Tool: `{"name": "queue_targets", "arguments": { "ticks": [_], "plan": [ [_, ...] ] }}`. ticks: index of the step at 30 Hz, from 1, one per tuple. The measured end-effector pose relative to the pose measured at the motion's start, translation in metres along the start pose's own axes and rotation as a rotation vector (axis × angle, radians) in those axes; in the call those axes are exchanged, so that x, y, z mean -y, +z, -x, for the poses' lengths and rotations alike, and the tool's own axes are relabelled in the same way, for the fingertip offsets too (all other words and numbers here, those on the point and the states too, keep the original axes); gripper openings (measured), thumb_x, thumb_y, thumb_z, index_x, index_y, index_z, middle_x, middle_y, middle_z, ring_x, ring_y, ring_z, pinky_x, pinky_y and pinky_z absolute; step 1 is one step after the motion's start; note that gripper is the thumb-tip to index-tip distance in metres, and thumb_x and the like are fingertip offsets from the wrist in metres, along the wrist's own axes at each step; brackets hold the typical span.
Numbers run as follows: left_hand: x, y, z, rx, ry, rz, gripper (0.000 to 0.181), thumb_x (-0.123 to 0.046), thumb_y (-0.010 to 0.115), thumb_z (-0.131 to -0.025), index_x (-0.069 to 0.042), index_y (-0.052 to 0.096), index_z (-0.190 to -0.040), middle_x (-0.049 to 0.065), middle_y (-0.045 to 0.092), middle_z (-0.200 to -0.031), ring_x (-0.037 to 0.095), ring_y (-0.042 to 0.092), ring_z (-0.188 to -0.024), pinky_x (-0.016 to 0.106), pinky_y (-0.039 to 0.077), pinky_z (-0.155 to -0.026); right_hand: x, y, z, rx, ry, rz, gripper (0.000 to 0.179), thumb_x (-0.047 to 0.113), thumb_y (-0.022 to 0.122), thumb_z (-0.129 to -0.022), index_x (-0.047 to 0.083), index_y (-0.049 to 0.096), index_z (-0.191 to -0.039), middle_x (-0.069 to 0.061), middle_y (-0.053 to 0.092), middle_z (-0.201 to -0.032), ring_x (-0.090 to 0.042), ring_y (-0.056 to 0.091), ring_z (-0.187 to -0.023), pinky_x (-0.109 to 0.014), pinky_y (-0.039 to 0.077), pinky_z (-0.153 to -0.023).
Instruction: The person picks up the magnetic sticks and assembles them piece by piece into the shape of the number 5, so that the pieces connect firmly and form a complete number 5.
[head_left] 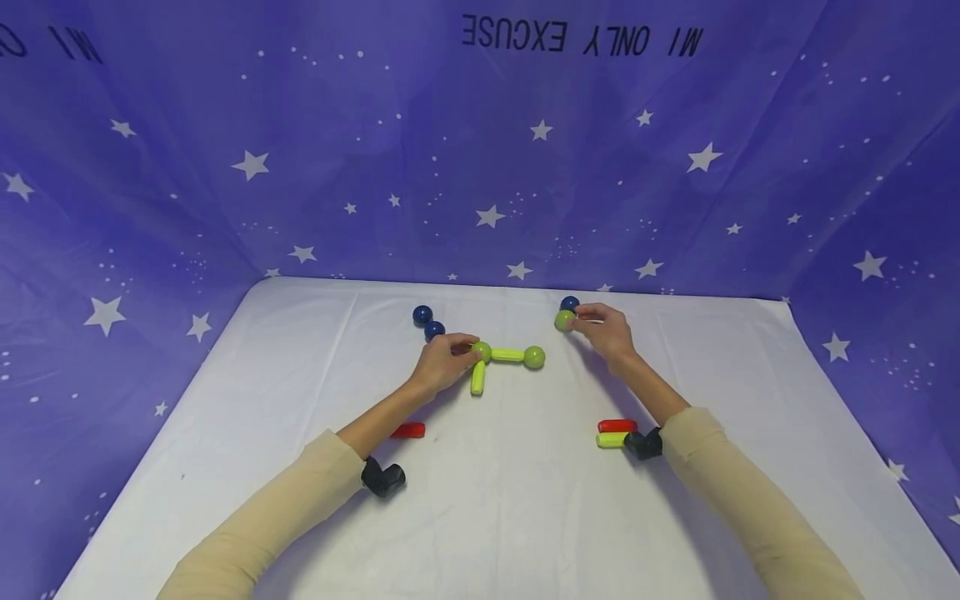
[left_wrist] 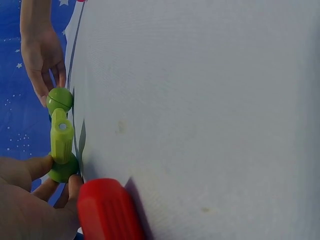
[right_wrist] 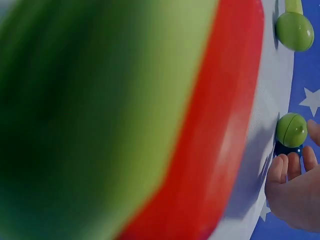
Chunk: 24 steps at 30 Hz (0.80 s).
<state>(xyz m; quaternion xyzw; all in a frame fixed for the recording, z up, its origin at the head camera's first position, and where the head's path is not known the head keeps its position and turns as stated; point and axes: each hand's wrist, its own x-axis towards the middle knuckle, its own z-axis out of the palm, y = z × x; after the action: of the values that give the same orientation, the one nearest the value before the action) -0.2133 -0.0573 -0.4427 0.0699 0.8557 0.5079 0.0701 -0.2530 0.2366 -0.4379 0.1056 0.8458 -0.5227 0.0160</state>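
Observation:
My left hand pinches a green ball between thumb and fingers. Two yellow-green rods meet at that ball: one rod runs right to a second green ball, the other rod points toward the near side. My right hand is at a third green ball, its thumb at the ball's right edge. Against that ball, on the far side, lies a dark blue ball, partly covered by the fingers. In the right wrist view the fingers are loosely bent beside the green ball, not wrapped around it.
Two dark blue balls lie beyond my left hand. A red rod shows beside the left forearm. Near the right cuff, another red rod lies beside a yellow-green rod. A starry purple cloth rises behind the white table.

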Motion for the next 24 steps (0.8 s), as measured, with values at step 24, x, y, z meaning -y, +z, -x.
{"name": "queue_targets", "arguments": {
  "ticks": [24],
  "plan": [
    [-0.001,-0.001,-0.001,0.01,-0.006,-0.007,0.033,-0.015,0.07,-0.094,-0.004,0.068,-0.125,0.013,0.069,-0.117,0.029,0.062,-0.114,0.042,0.047,-0.098,0.005,0.0,0.007,0.064,-0.004,0.0,0.042,0.019,0.073,-0.092,0.003,0.063,-0.129,-0.017,0.065,-0.123,-0.03,0.058,-0.114,-0.039,0.047,-0.094]
  ]
}}
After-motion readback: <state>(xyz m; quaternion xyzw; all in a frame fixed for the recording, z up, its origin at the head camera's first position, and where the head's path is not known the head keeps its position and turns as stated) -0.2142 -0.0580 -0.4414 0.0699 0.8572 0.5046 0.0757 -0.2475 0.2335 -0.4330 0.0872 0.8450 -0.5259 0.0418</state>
